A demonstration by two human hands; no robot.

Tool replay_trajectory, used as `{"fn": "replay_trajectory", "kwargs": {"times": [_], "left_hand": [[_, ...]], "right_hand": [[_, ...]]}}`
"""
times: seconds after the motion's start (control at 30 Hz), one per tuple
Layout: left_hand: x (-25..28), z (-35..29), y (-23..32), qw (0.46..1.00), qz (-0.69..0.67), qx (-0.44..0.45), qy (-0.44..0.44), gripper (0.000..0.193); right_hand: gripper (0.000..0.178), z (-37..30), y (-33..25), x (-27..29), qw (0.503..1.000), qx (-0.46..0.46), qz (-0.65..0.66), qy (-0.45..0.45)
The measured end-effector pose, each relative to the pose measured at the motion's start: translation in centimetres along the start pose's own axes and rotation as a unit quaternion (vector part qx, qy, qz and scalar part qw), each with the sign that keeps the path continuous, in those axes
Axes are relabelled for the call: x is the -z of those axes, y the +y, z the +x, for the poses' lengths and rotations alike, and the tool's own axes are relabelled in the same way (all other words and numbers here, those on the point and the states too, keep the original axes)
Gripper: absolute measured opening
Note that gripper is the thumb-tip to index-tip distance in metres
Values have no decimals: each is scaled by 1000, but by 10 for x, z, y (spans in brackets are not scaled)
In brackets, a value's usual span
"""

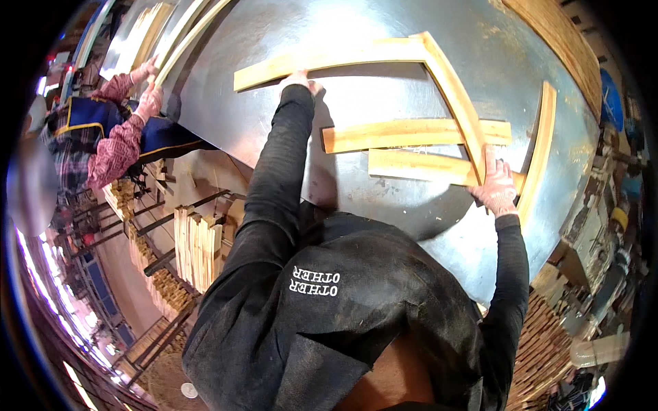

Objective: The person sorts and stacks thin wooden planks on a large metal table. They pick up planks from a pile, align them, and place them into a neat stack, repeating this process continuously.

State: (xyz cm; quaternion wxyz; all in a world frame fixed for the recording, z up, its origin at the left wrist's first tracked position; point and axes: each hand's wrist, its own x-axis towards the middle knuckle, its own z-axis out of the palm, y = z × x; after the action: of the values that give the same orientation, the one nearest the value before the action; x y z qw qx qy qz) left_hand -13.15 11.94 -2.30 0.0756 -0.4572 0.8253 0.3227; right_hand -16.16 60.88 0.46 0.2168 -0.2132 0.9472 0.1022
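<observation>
My left hand [300, 81] is at the near edge of a long pale wooden slat [356, 53], its fingers closed at that edge and partly hidden by the cuff. My right hand [497, 189] grips the near end of a slanted wooden slat [454, 96], whose far end meets the long slat's right end. Beneath the slanted slat lie two shorter wooden slats, an upper slat [391, 133] and a lower slat [411, 164]. Right of my right hand, another slat [539, 147] rests lengthwise on the metal tabletop [253, 130].
At the left a co-worker in patterned pink gloves [147, 103] holds long wooden strips [181, 41]. Stacked wood pieces [197, 246] stand on racks below the table's left edge. A wooden board [562, 44] borders the far right; more stacked wood [538, 342] lies lower right.
</observation>
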Motion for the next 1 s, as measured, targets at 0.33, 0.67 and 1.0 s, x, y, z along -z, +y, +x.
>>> {"fn": "replay_trajectory", "kwargs": {"times": [0.33, 0.67, 1.0], "left_hand": [[-65, -196, -38, 822, -351, -157, -419, 76], [-92, -191, 24, 617, -474, -6, -628, 52], [-69, -149, -10, 674, -530, -7, -514, 48]], "right_hand": [[105, -18, -35, 45, 845, -90, 525, -50], [42, 15, -92, 23, 400, 15, 908, -123], [48, -70, -130, 28, 346, 70, 931, -94]]}}
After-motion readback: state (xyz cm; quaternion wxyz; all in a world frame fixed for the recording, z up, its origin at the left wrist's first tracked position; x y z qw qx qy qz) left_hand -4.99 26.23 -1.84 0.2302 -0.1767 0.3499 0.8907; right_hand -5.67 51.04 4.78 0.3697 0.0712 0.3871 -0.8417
